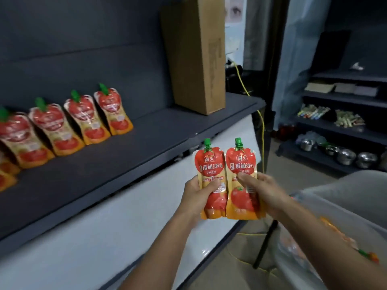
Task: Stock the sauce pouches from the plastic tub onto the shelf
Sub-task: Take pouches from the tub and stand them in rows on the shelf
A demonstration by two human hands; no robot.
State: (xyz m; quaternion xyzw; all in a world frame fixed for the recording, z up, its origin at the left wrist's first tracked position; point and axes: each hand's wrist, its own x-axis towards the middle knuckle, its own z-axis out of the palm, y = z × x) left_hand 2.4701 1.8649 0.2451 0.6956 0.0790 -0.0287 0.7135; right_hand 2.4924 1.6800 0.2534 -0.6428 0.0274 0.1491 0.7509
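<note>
Faces a dark shelf bearing a tall cardboard box and a row of upright tomato sauce pouches, plastic tub at lower right, and grips before the shelf edge the left pouch in the left hand and the right pouch in the right hand, both touching.

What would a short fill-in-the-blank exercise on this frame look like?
1. The left hand and right hand together hold ____ pouches.
2. Their caps are coloured ____.
3. On the shelf, the box stands to the ____ of the row already stocked.
Missing words: two; green; right.
</note>
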